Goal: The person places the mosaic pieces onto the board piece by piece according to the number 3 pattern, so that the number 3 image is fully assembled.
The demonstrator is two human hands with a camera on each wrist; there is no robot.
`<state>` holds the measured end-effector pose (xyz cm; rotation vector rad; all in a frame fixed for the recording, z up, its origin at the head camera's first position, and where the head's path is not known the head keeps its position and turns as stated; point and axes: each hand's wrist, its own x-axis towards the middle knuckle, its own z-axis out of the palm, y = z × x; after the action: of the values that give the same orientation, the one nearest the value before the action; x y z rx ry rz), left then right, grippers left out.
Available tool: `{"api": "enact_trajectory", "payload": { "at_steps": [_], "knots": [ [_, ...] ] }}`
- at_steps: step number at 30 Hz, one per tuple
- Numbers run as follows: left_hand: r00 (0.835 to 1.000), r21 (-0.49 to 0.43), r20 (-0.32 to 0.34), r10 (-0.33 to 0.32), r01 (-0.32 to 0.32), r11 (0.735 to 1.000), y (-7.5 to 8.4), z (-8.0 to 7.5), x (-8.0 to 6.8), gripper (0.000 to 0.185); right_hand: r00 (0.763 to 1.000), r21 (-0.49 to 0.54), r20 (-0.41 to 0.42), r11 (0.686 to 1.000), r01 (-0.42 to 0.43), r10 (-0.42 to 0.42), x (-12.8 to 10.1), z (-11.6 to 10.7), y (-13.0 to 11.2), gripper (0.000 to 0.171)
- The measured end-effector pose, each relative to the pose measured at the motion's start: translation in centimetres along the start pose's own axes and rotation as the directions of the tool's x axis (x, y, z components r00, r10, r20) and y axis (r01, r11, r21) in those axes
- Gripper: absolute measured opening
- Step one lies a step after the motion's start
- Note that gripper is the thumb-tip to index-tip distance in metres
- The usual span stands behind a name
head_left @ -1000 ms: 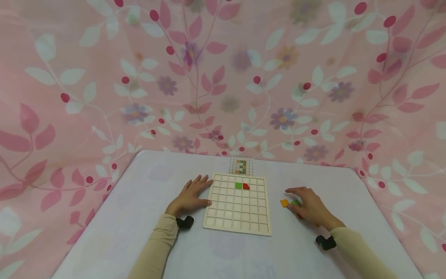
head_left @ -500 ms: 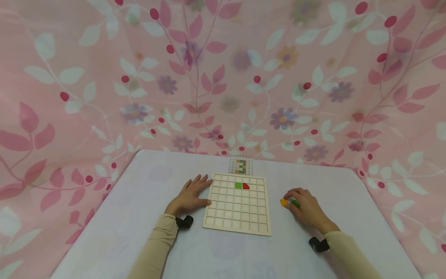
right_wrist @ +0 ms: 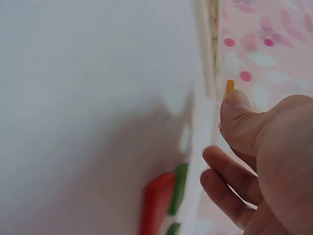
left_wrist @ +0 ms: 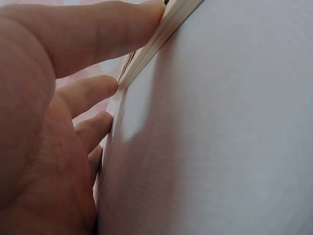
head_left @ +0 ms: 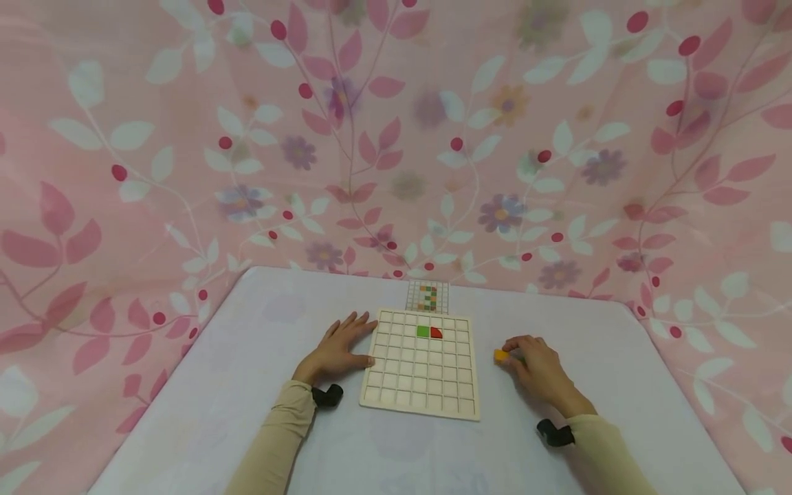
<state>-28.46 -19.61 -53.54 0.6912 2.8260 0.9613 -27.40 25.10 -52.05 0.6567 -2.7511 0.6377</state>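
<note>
Right hand (head_left: pixel 537 368) pinched one orange tile (head_left: pixel 500 356); one red piece (right_wrist: pixel 157 200), two green pieces (right_wrist: pixel 179 188) near it. Left hand (head_left: pixel 335 352), fingers spread, touched board (head_left: pixel 420 370) edge. Gap separated right hand, board.

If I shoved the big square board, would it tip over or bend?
The board lies flat, so it probably wouldn't tip. Its straight, wood-like edge suggests it's stiff. The left hand touches just one side, so it might slide away.

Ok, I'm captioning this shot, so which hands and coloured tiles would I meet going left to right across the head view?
Left hand, green tile, red tile, orange tile, right hand pinching that orange tile.
</note>
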Motion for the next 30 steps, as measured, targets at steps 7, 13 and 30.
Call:
{"api": "enact_trajectory", "payload": {
  "at_steps": [7,13,30],
  "knots": [
    [1.0,-0.014,-0.002,-0.007,0.007,1.0,-0.3,0.0,-0.1,0.082,0.996,0.059,0.07,0.996,-0.066,0.062,1.7,0.2,-2.0,0.021],
    [1.0,-0.008,0.0,0.008,-0.008,1.0,-0.3,-0.1,-0.1,0.082,0.992,0.097,0.101,0.991,-0.09,0.081,2.9,1.0,-3.1,0.022],
    [1.0,0.024,0.003,-0.014,0.014,1.0,-0.1,0.0,-0.1,0.082,0.997,0.186,0.074,0.982,-0.042,0.029,6.0,2.4,-5.2,0.02]
  ]
}}
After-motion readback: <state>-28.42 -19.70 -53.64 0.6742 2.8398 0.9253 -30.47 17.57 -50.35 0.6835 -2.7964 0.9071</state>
